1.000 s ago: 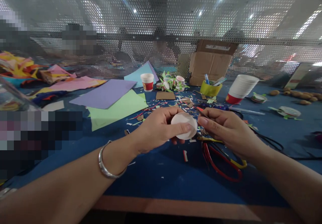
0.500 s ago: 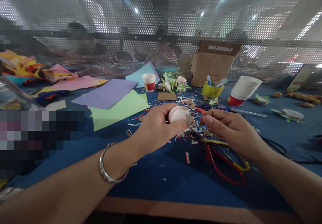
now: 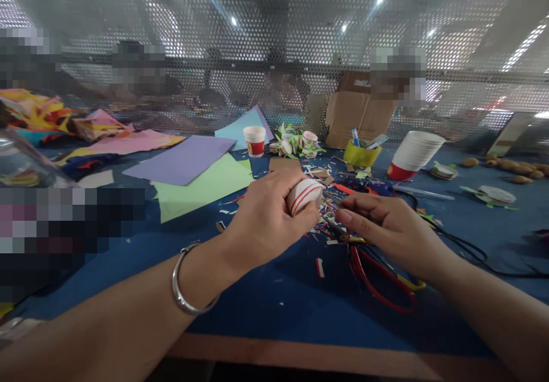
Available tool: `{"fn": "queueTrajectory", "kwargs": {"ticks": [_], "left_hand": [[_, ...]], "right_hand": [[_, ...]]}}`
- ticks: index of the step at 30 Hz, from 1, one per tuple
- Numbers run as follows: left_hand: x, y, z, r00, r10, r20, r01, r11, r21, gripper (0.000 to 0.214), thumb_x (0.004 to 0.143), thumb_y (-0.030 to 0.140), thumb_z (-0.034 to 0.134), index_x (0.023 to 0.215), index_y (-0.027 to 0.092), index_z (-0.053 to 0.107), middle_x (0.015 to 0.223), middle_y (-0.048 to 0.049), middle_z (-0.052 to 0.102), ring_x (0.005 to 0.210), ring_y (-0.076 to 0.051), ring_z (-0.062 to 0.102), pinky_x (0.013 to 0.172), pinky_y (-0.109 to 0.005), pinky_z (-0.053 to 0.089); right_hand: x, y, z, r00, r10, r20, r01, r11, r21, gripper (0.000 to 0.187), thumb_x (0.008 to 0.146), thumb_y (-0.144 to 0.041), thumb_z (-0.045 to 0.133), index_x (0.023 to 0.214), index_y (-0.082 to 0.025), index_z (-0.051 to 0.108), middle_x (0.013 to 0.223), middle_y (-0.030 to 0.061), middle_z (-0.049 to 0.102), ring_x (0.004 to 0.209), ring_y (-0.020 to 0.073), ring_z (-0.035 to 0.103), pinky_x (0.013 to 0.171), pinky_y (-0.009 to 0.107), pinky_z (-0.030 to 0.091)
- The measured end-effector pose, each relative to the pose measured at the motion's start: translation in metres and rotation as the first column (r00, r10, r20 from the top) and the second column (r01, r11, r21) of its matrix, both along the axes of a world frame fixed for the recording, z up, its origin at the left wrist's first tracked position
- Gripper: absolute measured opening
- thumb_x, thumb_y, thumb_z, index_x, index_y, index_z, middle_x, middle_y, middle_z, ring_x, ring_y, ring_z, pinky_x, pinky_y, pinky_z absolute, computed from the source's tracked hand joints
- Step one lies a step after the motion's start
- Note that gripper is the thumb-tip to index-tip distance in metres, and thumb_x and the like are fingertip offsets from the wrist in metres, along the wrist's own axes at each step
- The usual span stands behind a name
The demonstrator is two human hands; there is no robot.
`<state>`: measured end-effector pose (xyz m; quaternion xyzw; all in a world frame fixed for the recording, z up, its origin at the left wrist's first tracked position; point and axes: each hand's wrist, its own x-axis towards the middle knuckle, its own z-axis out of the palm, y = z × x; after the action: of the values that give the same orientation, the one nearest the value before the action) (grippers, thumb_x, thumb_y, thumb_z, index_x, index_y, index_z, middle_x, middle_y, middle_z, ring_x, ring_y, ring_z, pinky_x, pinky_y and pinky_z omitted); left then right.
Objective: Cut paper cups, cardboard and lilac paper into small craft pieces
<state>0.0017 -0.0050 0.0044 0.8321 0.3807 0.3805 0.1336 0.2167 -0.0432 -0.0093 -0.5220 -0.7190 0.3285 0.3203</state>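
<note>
1. Through the head camera I am watching my left hand (image 3: 268,210) grasping a red-striped white piece (image 3: 305,195), holding it above the blue table (image 3: 257,307).
2. My right hand (image 3: 386,222) is curling just beside it, thumb and forefinger drawn close; I cannot tell whether they are pinching anything.
3. I am judging the piece to be paper, so too hard a squeeze could be buckling its wall, too loose a one letting it slip among the paper scraps (image 3: 321,172).
4. Red-handled scissors (image 3: 364,282) are lying below my right hand; dipping carelessly could be snagging fingers there.
5. I am reading no brand: the red-and-white cup (image 3: 254,143) and the cardboard box (image 3: 354,110), with its pale label, are showing nothing legible.
</note>
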Motion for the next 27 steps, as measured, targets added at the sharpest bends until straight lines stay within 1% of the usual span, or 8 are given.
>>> {"fn": "queueTrajectory", "kwargs": {"ticks": [3, 6, 10, 18, 23, 27], "left_hand": [[0.0002, -0.0004, -0.0001, 1.000, -0.003, -0.009, 0.003, 1.000, 0.000, 0.007, 0.079, 0.022, 0.064, 0.078, 0.017, 0.059, 0.071, 0.0022, 0.054, 0.066, -0.012, 0.045, 0.061, -0.025, 0.035], [0.0002, -0.0011, 0.0004, 1.000, -0.007, -0.013, 0.007, 1.000, -0.003, 0.008, 0.079, 0.022, 0.064, 0.077, 0.017, 0.059, 0.071, 0.0022, 0.054, 0.067, -0.012, 0.046, 0.061, -0.025, 0.035], [0.0000, -0.0026, 0.0009, 1.000, 0.000, -0.009, 0.000, 1.000, 0.002, 0.007, 0.080, 0.023, 0.063, 0.080, 0.016, 0.060, 0.072, 0.0023, 0.055, 0.067, -0.012, 0.047, 0.062, -0.026, 0.035], [-0.0005, -0.0042, 0.0006, 1.000, 0.000, -0.023, 0.001, 0.999, 0.040, 0.009, 0.081, 0.023, 0.063, 0.079, 0.016, 0.058, 0.072, 0.0016, 0.055, 0.067, -0.012, 0.048, 0.063, -0.026, 0.036], [0.0000, -0.0055, 0.0015, 1.000, 0.005, -0.025, -0.003, 0.999, 0.052, 0.008, 0.081, 0.022, 0.063, 0.079, 0.016, 0.058, 0.072, 0.0017, 0.055, 0.066, -0.012, 0.047, 0.062, -0.025, 0.036], [0.0008, -0.0069, 0.0029, 1.000, 0.001, -0.019, -0.001, 0.999, 0.041, 0.013, 0.079, 0.023, 0.064, 0.073, 0.018, 0.054, 0.070, 0.0020, 0.054, 0.064, -0.011, 0.046, 0.059, -0.025, 0.035]], "right_hand": [[0.0017, 0.0000, -0.0006, 0.999, 0.026, 0.036, -0.027, 0.999, 0.023, 0.041, 0.096, -0.059, 0.052, 0.082, -0.022, 0.062, 0.077, 0.0020, 0.060, 0.068, 0.0173, 0.052, 0.058, 0.028, 0.039], [0.0019, -0.0002, 0.0001, 0.997, 0.026, 0.072, -0.030, 0.998, 0.048, 0.045, 0.097, -0.059, 0.049, 0.078, -0.021, 0.062, 0.073, 0.0012, 0.058, 0.066, 0.0164, 0.051, 0.057, 0.028, 0.038], [0.0011, -0.0002, 0.0009, 0.995, 0.030, 0.099, -0.035, 0.998, 0.050, 0.044, 0.097, -0.058, 0.050, 0.078, -0.020, 0.063, 0.073, 0.0009, 0.059, 0.066, 0.0159, 0.051, 0.057, 0.028, 0.037], [0.0023, 0.0012, 0.0004, 0.995, 0.028, 0.095, -0.035, 0.996, 0.077, 0.044, 0.098, -0.057, 0.049, 0.076, -0.021, 0.061, 0.072, 0.0013, 0.058, 0.065, 0.0159, 0.051, 0.057, 0.028, 0.036], [0.0022, 0.0007, 0.0013, 0.994, 0.032, 0.106, -0.041, 0.995, 0.087, 0.045, 0.098, -0.056, 0.049, 0.072, -0.021, 0.057, 0.068, -0.0004, 0.052, 0.063, 0.0147, 0.046, 0.056, 0.028, 0.035], [0.0022, -0.0009, 0.0023, 0.994, 0.029, 0.102, -0.039, 0.994, 0.104, 0.046, 0.098, -0.056, 0.050, 0.069, -0.021, 0.056, 0.066, -0.0011, 0.049, 0.062, 0.0141, 0.044, 0.056, 0.027, 0.035]]}}
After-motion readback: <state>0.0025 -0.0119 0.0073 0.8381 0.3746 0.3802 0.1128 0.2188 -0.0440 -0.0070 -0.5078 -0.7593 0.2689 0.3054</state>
